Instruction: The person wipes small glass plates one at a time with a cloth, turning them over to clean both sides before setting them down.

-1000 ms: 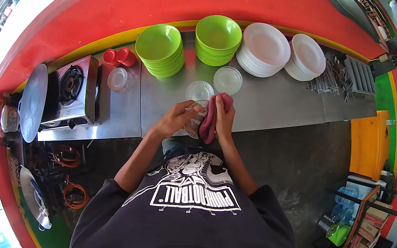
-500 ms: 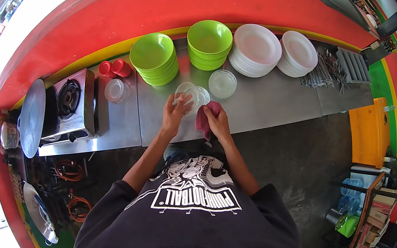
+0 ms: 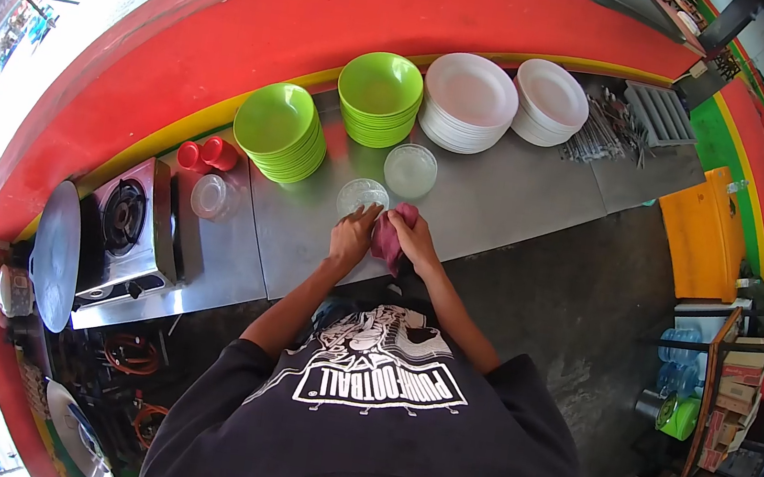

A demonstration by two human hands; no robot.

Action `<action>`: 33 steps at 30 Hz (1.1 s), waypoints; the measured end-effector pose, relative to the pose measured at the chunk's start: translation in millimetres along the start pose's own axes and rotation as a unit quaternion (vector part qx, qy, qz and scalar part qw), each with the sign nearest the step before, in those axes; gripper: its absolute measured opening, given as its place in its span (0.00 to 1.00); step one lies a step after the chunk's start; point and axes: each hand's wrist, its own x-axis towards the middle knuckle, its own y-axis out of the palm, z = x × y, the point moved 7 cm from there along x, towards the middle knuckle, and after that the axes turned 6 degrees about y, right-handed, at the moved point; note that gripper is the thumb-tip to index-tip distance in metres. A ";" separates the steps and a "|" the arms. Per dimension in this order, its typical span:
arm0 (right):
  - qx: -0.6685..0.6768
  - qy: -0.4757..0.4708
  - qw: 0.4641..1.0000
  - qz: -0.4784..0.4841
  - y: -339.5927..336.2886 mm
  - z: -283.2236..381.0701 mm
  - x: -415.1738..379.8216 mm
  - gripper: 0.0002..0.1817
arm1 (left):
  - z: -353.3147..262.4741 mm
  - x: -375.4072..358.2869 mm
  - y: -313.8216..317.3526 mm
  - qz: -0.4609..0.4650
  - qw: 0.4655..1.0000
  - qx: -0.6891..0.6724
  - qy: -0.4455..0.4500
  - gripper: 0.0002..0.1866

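My right hand [image 3: 411, 235] is closed round a bunched maroon cloth [image 3: 387, 244] at the front of the metal counter. My left hand [image 3: 353, 234] is right beside it, back upward, with its fingers curled together between the cloth and the near rim of a clear round dish [image 3: 362, 195]. What those fingers hold, if anything, is hidden. Behind the cloth stands a second clear dish [image 3: 410, 171]. A stack of green bowls [image 3: 281, 134] rises beyond my left hand, and another green stack [image 3: 379, 98] stands further back.
White plates [image 3: 469, 105] and white bowls [image 3: 550, 104] are stacked along the back, beside loose cutlery [image 3: 605, 131]. To the left are red cups [image 3: 207, 156], a clear container [image 3: 210, 197] and a gas stove [image 3: 129, 215]. A red wall [image 3: 334, 15] runs behind the counter [image 3: 501, 211].
My left hand has lowered towards my right hand and turned back upward. The clear dish it held raised no longer shows separately; one dish sits beyond its fingers. The view has shifted slightly.
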 end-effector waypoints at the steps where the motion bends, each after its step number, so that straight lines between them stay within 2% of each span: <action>1: 0.007 0.000 1.000 0.000 -1.2 -0.5 0.6 0.14 | -0.5 0.0 2.1 -0.004 1.000 0.012 0.012 0.21; 6: 0.029 -0.009 0.999 0.014 -3.0 -2.4 4.2 0.13 | 4.4 2.7 14.8 -0.010 0.995 0.068 0.071 0.21; 12: 0.027 0.007 1.000 0.008 -4.3 -4.1 6.8 0.13 | 14.8 2.5 37.8 0.011 0.988 0.120 0.099 0.25; 21: 0.066 0.064 0.996 0.003 3.4 -4.0 4.8 0.17 | 26.2 -5.5 49.9 0.053 0.989 0.085 0.105 0.32; 23: 0.072 0.055 0.996 -0.012 9.7 -7.6 9.5 0.18 | 28.6 -6.0 43.3 0.040 0.994 0.030 0.098 0.34; 25: 0.088 0.068 0.994 -0.012 23.0 -11.7 13.3 0.19 | 33.1 -11.0 27.4 0.017 0.997 -0.021 0.079 0.39; 28: 0.131 0.112 0.985 -0.002 56.2 -13.0 19.0 0.19 | 52.7 -29.0 -15.4 -0.046 0.994 -0.097 0.000 0.41; 31: 0.173 0.144 0.974 0.011 98.0 -18.5 23.1 0.20 | 100.8 -58.3 -58.4 -0.146 0.976 -0.119 -0.112 0.36; 33: 0.149 0.151 0.977 0.032 131.9 -28.8 27.9 0.20 | 135.1 -93.3 -81.8 -0.195 0.956 -0.131 -0.176 0.35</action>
